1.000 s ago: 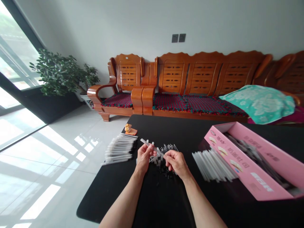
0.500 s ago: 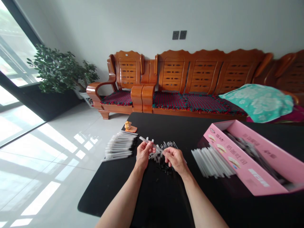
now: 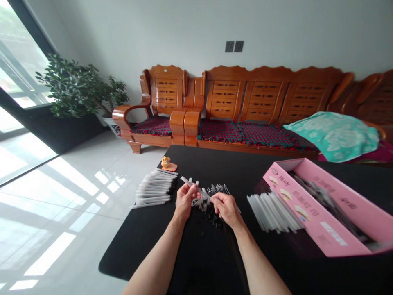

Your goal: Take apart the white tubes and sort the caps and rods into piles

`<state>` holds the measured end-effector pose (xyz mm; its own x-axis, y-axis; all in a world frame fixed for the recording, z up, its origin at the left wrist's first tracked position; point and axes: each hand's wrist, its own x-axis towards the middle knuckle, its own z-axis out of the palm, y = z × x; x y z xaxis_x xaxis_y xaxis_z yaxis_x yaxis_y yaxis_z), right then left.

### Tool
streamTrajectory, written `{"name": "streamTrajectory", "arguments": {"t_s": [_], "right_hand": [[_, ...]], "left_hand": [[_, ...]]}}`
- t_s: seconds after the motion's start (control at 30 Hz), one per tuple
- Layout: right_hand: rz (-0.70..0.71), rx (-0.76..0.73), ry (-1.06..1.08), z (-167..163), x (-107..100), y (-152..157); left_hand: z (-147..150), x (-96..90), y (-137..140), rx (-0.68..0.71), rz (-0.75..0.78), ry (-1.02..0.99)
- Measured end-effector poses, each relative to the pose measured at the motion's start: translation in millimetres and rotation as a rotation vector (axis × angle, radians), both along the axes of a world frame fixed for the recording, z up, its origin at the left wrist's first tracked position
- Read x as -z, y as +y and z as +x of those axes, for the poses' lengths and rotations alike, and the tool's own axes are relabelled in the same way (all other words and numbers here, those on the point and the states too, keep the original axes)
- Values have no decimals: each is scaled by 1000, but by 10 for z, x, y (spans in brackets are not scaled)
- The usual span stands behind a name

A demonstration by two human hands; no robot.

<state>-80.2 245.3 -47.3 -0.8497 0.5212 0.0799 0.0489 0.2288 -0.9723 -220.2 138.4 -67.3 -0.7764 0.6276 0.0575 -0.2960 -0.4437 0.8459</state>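
My left hand [image 3: 184, 202] is closed round a whitish, translucent pen barrel [image 3: 186, 181], its far end sticking out up and to the left. At the barrel's near end, the fingertips of my right hand [image 3: 227, 208] are pinched together; any small part between them is too small to make out. Under and between the hands lie loose white pieces [image 3: 199, 203], small black pieces [image 3: 211, 217] that look like pen caps, and a bunch of thin refills [image 3: 219, 188]. To the left is a row of white pens [image 3: 156, 189] with dark ends. Translucent barrels [image 3: 272, 211] lie side by side on the right.
A pink cardboard box [image 3: 307, 207] with dark, slender contents stands right on the black table [image 3: 147, 250]. A small orange figurine [image 3: 166, 163] sits near the far left edge. Beyond are a wooden sofa [image 3: 227, 94], a turquoise cloth [image 3: 334, 135] and a potted plant [image 3: 73, 88].
The camera view has shifted very slightly. Both hands keep almost the same position and grip at the barrel.
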Motion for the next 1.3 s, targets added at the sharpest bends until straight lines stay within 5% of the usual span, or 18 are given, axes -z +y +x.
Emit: {"name": "streamTrajectory", "arguments": {"t_s": [0.2, 0.4, 1.0, 1.3], "right_hand": [[-50, 49, -31, -18, -3, -8], [133, 10, 13, -3, -57, -16], [10, 30, -45, -14, -62, -26], [134, -8, -9, 14, -97, -7]], "left_hand": [[9, -8, -2, -7, -10, 3], [20, -24, -7, -1, -22, 5], [15, -24, -20, -13, -21, 11], [10, -31, -38, -15, -22, 19]]}}
